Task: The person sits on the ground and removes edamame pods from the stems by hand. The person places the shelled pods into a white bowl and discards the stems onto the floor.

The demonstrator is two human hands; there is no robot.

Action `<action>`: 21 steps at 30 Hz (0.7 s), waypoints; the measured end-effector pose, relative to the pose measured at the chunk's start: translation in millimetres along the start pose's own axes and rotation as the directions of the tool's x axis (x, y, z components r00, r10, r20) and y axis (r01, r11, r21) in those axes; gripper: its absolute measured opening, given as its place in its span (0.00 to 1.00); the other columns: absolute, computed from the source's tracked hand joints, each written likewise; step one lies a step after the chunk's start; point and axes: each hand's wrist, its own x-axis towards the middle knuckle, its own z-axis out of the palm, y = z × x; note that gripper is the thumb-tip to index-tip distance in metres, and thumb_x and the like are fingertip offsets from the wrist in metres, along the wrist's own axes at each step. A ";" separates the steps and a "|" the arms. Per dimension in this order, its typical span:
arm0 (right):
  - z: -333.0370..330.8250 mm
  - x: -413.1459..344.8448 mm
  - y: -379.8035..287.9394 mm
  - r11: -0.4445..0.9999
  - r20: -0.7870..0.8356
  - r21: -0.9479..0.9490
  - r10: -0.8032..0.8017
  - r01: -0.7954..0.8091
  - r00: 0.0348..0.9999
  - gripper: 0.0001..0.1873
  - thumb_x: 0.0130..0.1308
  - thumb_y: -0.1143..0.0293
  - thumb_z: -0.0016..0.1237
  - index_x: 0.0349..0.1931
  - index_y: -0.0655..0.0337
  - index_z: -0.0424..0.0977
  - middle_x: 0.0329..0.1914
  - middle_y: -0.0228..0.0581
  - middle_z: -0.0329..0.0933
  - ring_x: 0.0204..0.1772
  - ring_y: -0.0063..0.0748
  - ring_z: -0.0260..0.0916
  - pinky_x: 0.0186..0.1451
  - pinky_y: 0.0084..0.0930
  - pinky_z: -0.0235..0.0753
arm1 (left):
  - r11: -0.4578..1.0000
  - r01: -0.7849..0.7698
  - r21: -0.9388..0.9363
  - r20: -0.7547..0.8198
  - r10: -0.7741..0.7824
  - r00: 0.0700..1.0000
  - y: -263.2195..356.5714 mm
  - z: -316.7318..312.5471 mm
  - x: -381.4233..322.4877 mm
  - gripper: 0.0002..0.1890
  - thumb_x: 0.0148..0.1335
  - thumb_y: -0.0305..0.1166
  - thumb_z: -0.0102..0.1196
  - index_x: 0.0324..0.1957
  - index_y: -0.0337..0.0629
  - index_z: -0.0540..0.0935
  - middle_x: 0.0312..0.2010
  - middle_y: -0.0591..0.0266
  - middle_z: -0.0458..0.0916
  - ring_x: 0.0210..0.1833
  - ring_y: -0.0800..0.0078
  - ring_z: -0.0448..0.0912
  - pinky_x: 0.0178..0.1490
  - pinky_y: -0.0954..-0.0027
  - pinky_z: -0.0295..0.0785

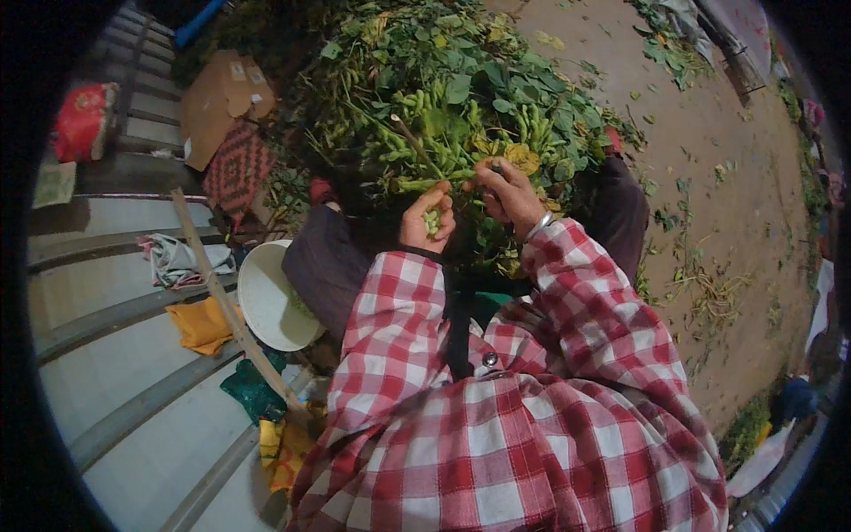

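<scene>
A large heap of green bean plants (492,73) with leaves and pods lies between my knees. Shelled green beans (432,222) rest in the curled palm of my left hand (427,216), whose fingertips pinch the left end of a green pod (459,176). At the pod's other end are the fingers of my right hand (508,193), bent and close together; a silvery bangle (538,226) circles that wrist. Just above my hands a cut plant stem (413,141) slants out of the heap, with clusters of pods around it.
A white bucket (266,296) with green contents stands tilted by my left knee. Beside it a wooden stick (226,299) leans across a ribbed panel. Cardboard (223,100) and a patterned red mat (238,166) lie at upper left. Loose leaves and stems (718,292) litter the floor at right.
</scene>
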 end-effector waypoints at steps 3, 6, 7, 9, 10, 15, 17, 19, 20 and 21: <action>-11.4 5.0 22.5 0.980 0.010 -0.187 -0.074 0.074 0.997 0.12 0.61 0.66 0.42 0.42 0.60 0.71 0.26 0.30 0.72 0.21 0.17 0.59 0.24 0.16 0.60 | 1.000 -0.001 0.015 0.021 0.000 1.000 1.2 1.6 0.4 0.11 0.60 0.28 0.47 0.44 0.37 0.75 0.24 0.61 0.74 0.18 0.75 0.68 0.13 0.77 0.57; -18.9 20.9 50.1 0.767 -0.032 -0.577 -0.364 0.280 0.931 0.13 0.61 0.65 0.43 0.38 0.66 0.74 0.24 0.33 0.72 0.27 0.22 0.67 0.32 0.21 0.68 | 0.999 0.012 0.035 -0.030 -0.011 0.999 0.9 5.8 2.5 0.12 0.59 0.28 0.47 0.44 0.36 0.74 0.23 0.61 0.74 0.18 0.75 0.67 0.13 0.77 0.57; -16.2 23.0 49.9 0.771 -0.056 -0.585 -0.350 0.253 0.935 0.15 0.60 0.63 0.45 0.39 0.67 0.74 0.27 0.37 0.74 0.29 0.27 0.70 0.35 0.23 0.69 | 1.000 0.010 0.029 -0.030 -0.009 1.000 1.4 4.3 1.8 0.11 0.59 0.28 0.48 0.44 0.37 0.75 0.23 0.61 0.74 0.17 0.75 0.67 0.13 0.77 0.56; -9.5 26.1 48.0 0.775 -0.109 -0.601 -0.321 0.195 0.941 0.20 0.59 0.59 0.49 0.40 0.68 0.74 0.31 0.46 0.78 0.34 0.37 0.75 0.41 0.29 0.72 | 1.000 0.011 0.016 -0.027 -0.010 1.000 0.1 2.4 -1.1 0.11 0.59 0.29 0.49 0.42 0.37 0.76 0.22 0.62 0.74 0.16 0.76 0.67 0.12 0.79 0.55; -5.2 27.1 41.5 0.877 -0.094 -0.446 -0.242 0.176 0.966 0.20 0.57 0.58 0.52 0.41 0.67 0.74 0.28 0.46 0.78 0.29 0.35 0.76 0.36 0.28 0.73 | 0.999 0.007 0.033 -0.037 -0.006 0.999 0.1 2.5 -0.9 0.11 0.59 0.30 0.50 0.43 0.37 0.76 0.22 0.62 0.75 0.16 0.76 0.67 0.12 0.78 0.55; -8.6 44.2 37.8 0.837 -0.104 -0.528 -0.230 0.142 0.968 0.19 0.57 0.59 0.51 0.36 0.69 0.76 0.21 0.41 0.77 0.24 0.28 0.74 0.31 0.26 0.71 | 0.999 0.021 0.037 -0.066 -0.019 0.998 -1.2 2.6 0.1 0.12 0.59 0.30 0.49 0.43 0.37 0.75 0.22 0.62 0.75 0.16 0.76 0.67 0.12 0.78 0.55; -14.2 50.9 45.6 0.867 -0.119 -0.487 -0.188 0.108 0.975 0.18 0.57 0.59 0.52 0.35 0.70 0.75 0.22 0.42 0.77 0.24 0.26 0.73 0.30 0.25 0.71 | 0.998 0.039 0.056 -0.048 -0.037 0.998 -2.4 0.3 -0.7 0.12 0.59 0.30 0.49 0.44 0.37 0.75 0.22 0.62 0.74 0.17 0.76 0.67 0.13 0.78 0.55; -28.8 59.3 59.6 0.941 -0.113 -0.331 -0.111 0.068 0.987 0.18 0.57 0.60 0.52 0.37 0.69 0.74 0.22 0.40 0.76 0.26 0.26 0.73 0.31 0.23 0.71 | 0.994 0.071 0.085 -0.010 -0.070 0.997 -3.4 2.4 -3.1 0.11 0.60 0.30 0.48 0.44 0.37 0.74 0.22 0.61 0.73 0.18 0.75 0.67 0.13 0.78 0.56; -36.6 61.9 66.1 0.967 -0.109 -0.249 -0.075 0.046 0.991 0.17 0.57 0.61 0.52 0.38 0.69 0.74 0.22 0.40 0.76 0.26 0.26 0.73 0.31 0.22 0.71 | 0.995 0.074 0.070 0.005 -0.074 0.997 -3.3 4.0 -4.1 0.11 0.60 0.29 0.47 0.44 0.37 0.74 0.22 0.62 0.72 0.18 0.75 0.66 0.13 0.78 0.56; -29.5 54.5 61.7 0.980 -0.086 -0.198 -0.029 0.012 0.996 0.17 0.57 0.62 0.52 0.39 0.68 0.73 0.23 0.39 0.76 0.27 0.27 0.73 0.31 0.22 0.72 | 0.997 0.062 0.047 0.008 -0.062 0.998 -0.9 -0.9 -9.8 0.11 0.61 0.29 0.47 0.44 0.37 0.74 0.22 0.62 0.72 0.19 0.76 0.66 0.13 0.78 0.56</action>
